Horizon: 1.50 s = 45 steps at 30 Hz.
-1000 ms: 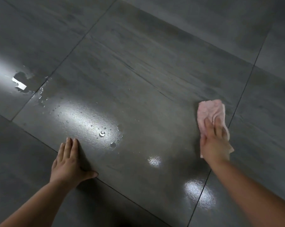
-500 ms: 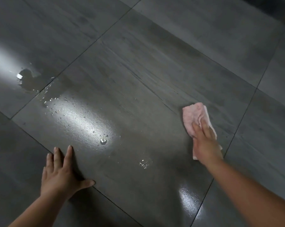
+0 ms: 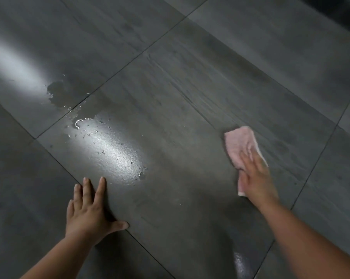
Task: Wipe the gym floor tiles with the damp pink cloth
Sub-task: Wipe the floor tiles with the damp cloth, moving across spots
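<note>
Dark grey floor tiles (image 3: 190, 97), glossy and wet, carry water droplets (image 3: 101, 141) just beyond the left hand. The pink cloth (image 3: 238, 143), folded and rumpled, lies flat under the right hand (image 3: 256, 178), whose straight fingers press it down. The left hand (image 3: 89, 212) rests spread, palm flat on the tile.

Two hands (image 3: 89, 214) (image 3: 256, 178), one pink cloth (image 3: 238, 143), one puddle (image 3: 59, 93), several grey floor tiles (image 3: 180, 101)

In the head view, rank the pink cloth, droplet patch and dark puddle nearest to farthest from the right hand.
1. pink cloth, pressed under the right hand.
2. droplet patch, well to its left.
3. dark puddle, farthest left, beyond the droplets.
</note>
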Tool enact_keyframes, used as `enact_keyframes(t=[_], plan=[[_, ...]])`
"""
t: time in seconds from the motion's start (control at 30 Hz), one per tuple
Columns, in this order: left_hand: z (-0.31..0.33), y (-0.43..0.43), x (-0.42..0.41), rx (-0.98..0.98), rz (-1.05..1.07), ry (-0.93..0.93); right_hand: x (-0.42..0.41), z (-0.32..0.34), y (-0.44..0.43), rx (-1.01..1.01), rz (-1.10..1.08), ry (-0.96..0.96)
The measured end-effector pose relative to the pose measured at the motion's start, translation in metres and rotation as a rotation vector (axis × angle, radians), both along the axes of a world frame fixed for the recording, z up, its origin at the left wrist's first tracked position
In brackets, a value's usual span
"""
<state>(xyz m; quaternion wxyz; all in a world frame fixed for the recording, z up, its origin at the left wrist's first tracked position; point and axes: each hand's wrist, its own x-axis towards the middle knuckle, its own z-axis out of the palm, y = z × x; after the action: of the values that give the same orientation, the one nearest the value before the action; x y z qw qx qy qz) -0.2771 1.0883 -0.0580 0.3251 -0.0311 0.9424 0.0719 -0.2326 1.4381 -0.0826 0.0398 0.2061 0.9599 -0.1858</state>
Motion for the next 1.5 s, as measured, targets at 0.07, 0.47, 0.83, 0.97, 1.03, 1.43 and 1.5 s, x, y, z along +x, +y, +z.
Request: enact_keyframes(t=[0.07, 0.47, 0.83, 0.97, 1.03, 1.43, 1.5], plan=[[0.0, -0.001, 0.001, 0.011, -0.001, 0.009, -0.002, 0.007, 0.01, -0.037, -0.295, -0.053], [-0.004, -0.025, 0.043, 0.144, 0.225, 0.145, -0.031, -0.015, -0.115, -0.129, 0.483, 0.02], [-0.006, -0.027, 0.039, 0.009, 0.162, -0.026, -0.035, -0.008, -0.091, -0.065, -0.288, -0.017], [-0.005, -0.027, 0.038, 0.001, 0.146, -0.046, -0.026, -0.016, -0.191, -0.041, 0.292, 0.094], [-0.005, -0.028, 0.037, -0.011, 0.135, -0.055, -0.018, -0.01, -0.209, -0.06, 0.551, 0.083], [0.002, -0.029, 0.039, -0.05, 0.037, -0.036, -0.001, -0.006, -0.075, -0.063, -0.299, -0.124], [0.0, -0.032, 0.042, -0.002, 0.035, 0.021, 0.011, -0.012, -0.116, 0.002, -0.108, -0.028]])
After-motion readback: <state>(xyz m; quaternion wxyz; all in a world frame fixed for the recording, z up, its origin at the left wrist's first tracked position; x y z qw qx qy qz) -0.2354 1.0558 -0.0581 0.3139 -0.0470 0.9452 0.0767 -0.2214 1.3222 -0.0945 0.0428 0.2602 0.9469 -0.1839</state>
